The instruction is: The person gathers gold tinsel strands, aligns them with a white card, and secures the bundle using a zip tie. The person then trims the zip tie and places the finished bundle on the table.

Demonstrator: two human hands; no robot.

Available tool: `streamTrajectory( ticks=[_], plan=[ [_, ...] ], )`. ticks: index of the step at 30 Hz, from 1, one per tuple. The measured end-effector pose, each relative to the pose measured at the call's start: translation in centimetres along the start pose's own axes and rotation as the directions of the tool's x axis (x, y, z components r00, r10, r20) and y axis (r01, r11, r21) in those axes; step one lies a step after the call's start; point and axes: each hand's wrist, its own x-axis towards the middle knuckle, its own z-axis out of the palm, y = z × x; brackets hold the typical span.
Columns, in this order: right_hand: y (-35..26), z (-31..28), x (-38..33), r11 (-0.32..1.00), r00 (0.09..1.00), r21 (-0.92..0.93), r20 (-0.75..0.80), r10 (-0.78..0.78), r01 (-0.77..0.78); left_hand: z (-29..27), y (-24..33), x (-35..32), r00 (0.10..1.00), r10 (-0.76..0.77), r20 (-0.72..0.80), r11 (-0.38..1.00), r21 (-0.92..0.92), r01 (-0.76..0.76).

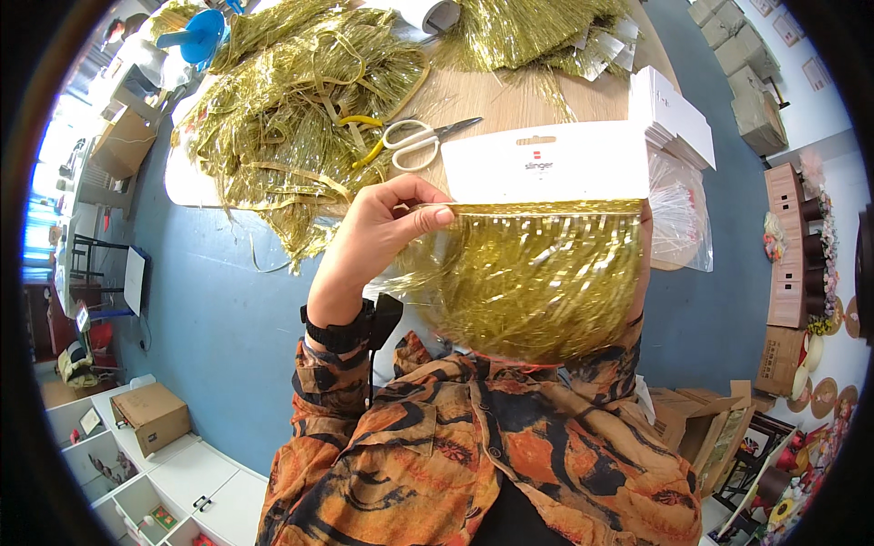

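A gold tinsel fringe (537,282) hangs in front of my body, its top band running along the lower edge of a white header card (546,168) with a hanging slot. At the left end of that band my left hand (387,232) is closed, thumb on top, pinching the fringe. My right hand (645,241) shows only as a sliver by the fringe's right edge; its fingers are hidden behind the tinsel and card. Scissors with cream handles (411,146) lie on the table just beyond my left hand, next to a yellow-handled tool (367,150).
A tangled heap of gold tinsel (291,109) covers the table's left side and hangs over its edge. More fringe (528,32) lies at the back. White cards (669,114) are stacked at right, above a clear plastic bag (678,214). A blue spool (202,38) is far left.
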Motion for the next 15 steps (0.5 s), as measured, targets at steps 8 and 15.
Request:
streamTrajectory(
  ticks=[8,15],
  plan=[
    [1.6,-2.3,-0.8,0.994,0.995,0.066,-0.052,0.091,-0.087,1.0,-1.5,0.3,0.999,-0.012,0.046,0.953,-0.303,0.026],
    [3.8,-4.4,-0.8,0.989,0.975,-0.011,-0.173,0.141,-0.145,1.7,-4.2,2.6,0.997,-0.030,-0.064,0.911,-0.411,0.001]
  ],
)
